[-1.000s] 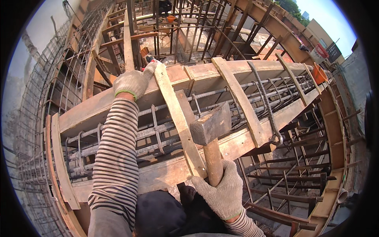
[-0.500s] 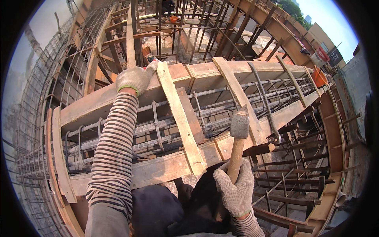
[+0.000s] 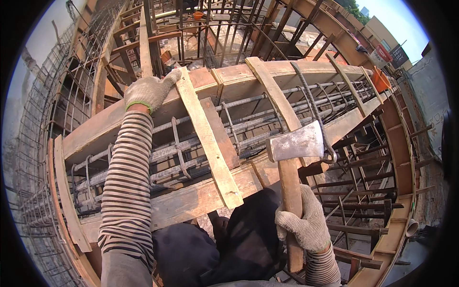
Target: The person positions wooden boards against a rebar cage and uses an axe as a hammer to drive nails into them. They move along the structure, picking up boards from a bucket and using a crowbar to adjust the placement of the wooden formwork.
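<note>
My right hand (image 3: 308, 220), in a knitted work glove, is closed around the wooden handle of a hatchet (image 3: 296, 143). The hatchet stands upright over the near board, its worn metal blade turned to the right. My left hand (image 3: 146, 93), gloved too, is closed over the far top edge of a curved formwork board (image 3: 244, 74). Its outstretched digit touches the upper end of a wooden strip (image 3: 210, 138); the other fingertips are hidden. That strip lies across the formwork, from the far board to the near board (image 3: 196, 201).
Ribbed steel bars (image 3: 191, 143) with stirrups run inside the formwork. More strips cross it, among them one wooden batten (image 3: 272, 91). A hooked bar (image 3: 313, 107) hangs over it at right. An orange bucket (image 3: 381, 79) sits at the far right end. Rebar mesh (image 3: 33, 138) rises at left.
The hatchet has been raised and turned, so its blade now shows broadside. My right hand has shifted right. My left hand stays at the strip's upper end while the view has shifted slightly.
</note>
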`<state>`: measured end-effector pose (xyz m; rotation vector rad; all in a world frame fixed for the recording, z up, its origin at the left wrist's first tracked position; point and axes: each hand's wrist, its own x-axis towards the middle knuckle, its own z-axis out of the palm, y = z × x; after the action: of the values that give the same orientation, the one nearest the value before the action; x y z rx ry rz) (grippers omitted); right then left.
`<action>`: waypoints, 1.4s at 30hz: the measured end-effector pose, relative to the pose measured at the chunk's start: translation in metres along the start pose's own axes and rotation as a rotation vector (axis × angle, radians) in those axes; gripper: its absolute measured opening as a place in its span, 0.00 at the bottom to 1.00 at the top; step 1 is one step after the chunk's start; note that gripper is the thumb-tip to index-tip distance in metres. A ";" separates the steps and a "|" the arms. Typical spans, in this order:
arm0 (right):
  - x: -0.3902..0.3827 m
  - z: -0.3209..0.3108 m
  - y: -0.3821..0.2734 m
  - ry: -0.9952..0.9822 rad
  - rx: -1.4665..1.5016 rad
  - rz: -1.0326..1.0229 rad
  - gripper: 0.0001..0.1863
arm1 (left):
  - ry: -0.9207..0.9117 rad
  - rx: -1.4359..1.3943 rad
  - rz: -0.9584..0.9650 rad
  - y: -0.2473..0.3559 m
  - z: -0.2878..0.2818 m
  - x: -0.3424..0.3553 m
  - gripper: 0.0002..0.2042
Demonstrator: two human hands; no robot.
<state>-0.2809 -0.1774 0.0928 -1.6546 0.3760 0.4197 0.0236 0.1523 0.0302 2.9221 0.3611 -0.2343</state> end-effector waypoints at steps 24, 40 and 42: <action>-0.070 0.037 0.043 -0.043 -0.576 -0.097 0.32 | -0.007 0.001 -0.003 0.000 0.000 0.001 0.50; -0.084 0.019 0.056 0.063 -0.331 -0.223 0.30 | 0.031 -0.012 0.027 0.005 -0.001 -0.004 0.47; -0.073 0.020 0.056 0.015 -0.346 -0.225 0.33 | 0.028 -0.013 0.019 0.002 -0.001 -0.003 0.47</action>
<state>-0.3730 -0.1644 0.0767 -2.0127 0.1280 0.3154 0.0211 0.1499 0.0317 2.9175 0.3376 -0.1879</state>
